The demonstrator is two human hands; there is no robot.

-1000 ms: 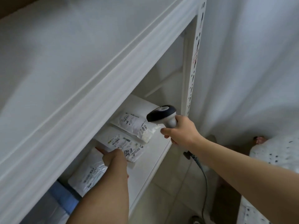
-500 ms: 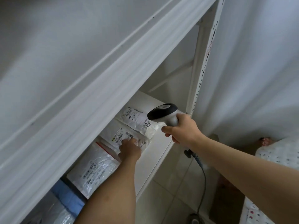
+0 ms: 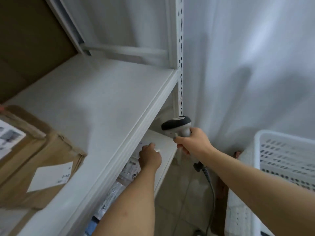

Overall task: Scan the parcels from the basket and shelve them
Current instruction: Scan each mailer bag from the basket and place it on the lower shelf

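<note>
While right hand grips scanner | left hand curled over shelved parcel

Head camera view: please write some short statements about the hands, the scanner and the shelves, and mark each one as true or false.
1. The right hand holds the barcode scanner by its handle. True.
2. The left hand rests on the upper shelf. False: it reaches under that shelf, onto the white parcels on the lower shelf.
3. The scanner is cordless. False: a dark cable hangs from the bottom of its handle.
4. Brown cardboard boxes with paper labels stand at the left of the upper shelf. True.
5. A white perforated basket stands at the right edge of the view. True.
</note>
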